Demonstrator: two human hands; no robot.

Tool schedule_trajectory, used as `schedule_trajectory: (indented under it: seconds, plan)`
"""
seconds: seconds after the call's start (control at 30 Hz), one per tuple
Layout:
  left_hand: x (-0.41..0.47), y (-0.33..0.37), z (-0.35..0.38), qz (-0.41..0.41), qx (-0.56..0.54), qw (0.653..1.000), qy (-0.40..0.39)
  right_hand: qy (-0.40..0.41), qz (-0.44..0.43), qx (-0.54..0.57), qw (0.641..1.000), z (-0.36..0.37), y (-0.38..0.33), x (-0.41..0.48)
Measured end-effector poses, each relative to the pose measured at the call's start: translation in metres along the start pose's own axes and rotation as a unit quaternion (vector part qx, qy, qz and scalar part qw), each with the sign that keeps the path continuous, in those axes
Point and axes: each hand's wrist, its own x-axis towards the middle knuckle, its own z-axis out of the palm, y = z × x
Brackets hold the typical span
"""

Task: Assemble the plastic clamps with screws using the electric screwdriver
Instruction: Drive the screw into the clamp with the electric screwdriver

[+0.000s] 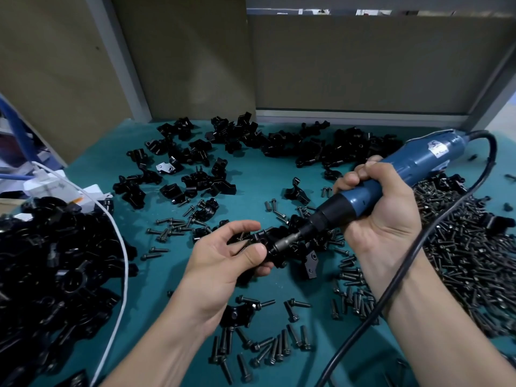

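Teal bench mat [156,303], one clamp [276,261] mid-assembly
Left hand [223,255] pinches it at centre; right hand [382,208] grips the electric screwdriver [418,166], bit against it. Heaps of loose screws [469,252] and clamp parts [195,163] suggest much is left

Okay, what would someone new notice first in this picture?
At centre, the right hand grips a blue electric screwdriver, its bit against the black plastic clamp held by the left hand. A heap of dark screws lies to the right; loose clamps litter the teal table behind.
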Motion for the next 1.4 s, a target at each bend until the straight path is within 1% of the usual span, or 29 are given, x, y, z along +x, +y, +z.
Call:
schedule_trajectory:
  seconds: [0.1, 0.2, 0.3, 0.4, 0.5, 0.63, 0.7, 0.9, 1.03, 1.4]
  plan:
    - [0.000, -0.001, -0.002, 0.055, 0.089, 0.994, 0.012, 0.016, 0.003, -0.008, 1.000, -0.003, 0.003, 0.001]
    - [-0.002, 0.001, -0.003, 0.096, 0.173, 0.980, 0.025, 0.034, 0.007, -0.012, 0.999, -0.006, 0.007, 0.002]
    - [-0.006, 0.002, -0.002, 0.148, 0.254, 0.955, 0.044, 0.049, 0.014, -0.008, 0.999, -0.007, 0.007, 0.002]
    - [-0.009, 0.001, 0.000, 0.188, 0.331, 0.922, 0.071, 0.073, 0.022, 0.001, 0.997, -0.011, 0.009, 0.004]
    - [-0.011, -0.004, 0.002, 0.228, 0.368, 0.898, 0.074, 0.094, 0.034, 0.002, 0.995, -0.014, 0.011, 0.006]
    - [-0.011, -0.011, 0.001, 0.320, 0.407, 0.854, 0.055, 0.100, 0.039, 0.009, 0.994, -0.015, 0.010, 0.008]
    - [-0.009, -0.014, 0.000, 0.341, 0.411, 0.844, 0.050, 0.100, 0.038, 0.015, 0.994, -0.015, 0.008, 0.010]
    - [-0.009, -0.013, -0.002, 0.313, 0.404, 0.857, 0.069, 0.104, 0.037, 0.009, 0.994, -0.013, 0.007, 0.008]
    - [-0.008, -0.010, -0.003, 0.296, 0.367, 0.879, 0.067, 0.100, 0.036, 0.013, 0.994, -0.011, 0.005, 0.007]
    - [-0.007, -0.011, -0.007, 0.311, 0.351, 0.881, 0.061, 0.090, 0.039, 0.013, 0.995, -0.008, 0.005, 0.006]
